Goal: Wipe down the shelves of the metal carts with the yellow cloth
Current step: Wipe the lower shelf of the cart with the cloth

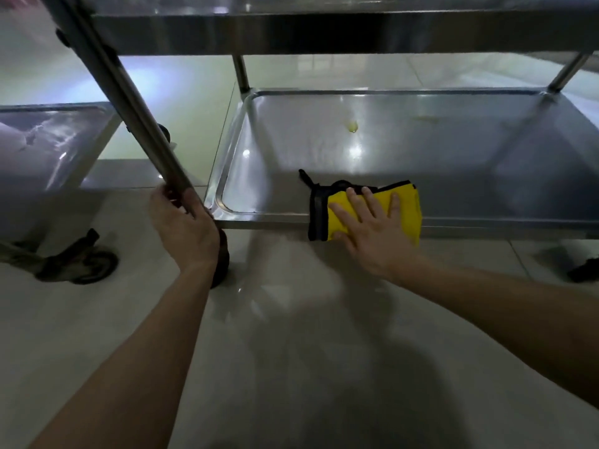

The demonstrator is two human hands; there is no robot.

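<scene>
The bottom shelf of a metal cart fills the middle and right of the view, a shallow steel tray with a raised rim. A folded yellow cloth with a black edge lies over the shelf's front rim. My right hand presses flat on the cloth with straight, spread fingers. My left hand grips the cart's near-left upright post just above the shelf corner. A small yellowish spot sits on the shelf further back.
An upper shelf overhangs the bottom one. A second metal cart stands to the left, its caster wheel on the pale tiled floor. Another caster shows at the right edge. Open floor lies in front.
</scene>
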